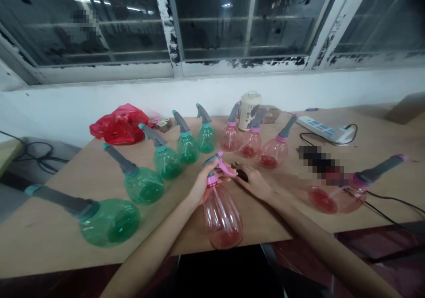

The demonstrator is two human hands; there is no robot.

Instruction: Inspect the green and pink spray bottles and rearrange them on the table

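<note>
Across the table (96, 178) I see a red bag (122, 125) behind green bottles (168, 163), a power strip (322, 129) at right, a cup (249, 112) behind pink bottles (249, 145); at the near edge my left hand (202, 180) grasps the held bottle (223, 218) by its neck; my right hand's (254, 182) grip I can't tell

Beyond the right hand (254, 182), a low white wall (186, 92) met dark glass windows (219, 28) in paint-chipped white frames (168, 23); beneath it spread a light-brown wooden table (49, 245).
</note>
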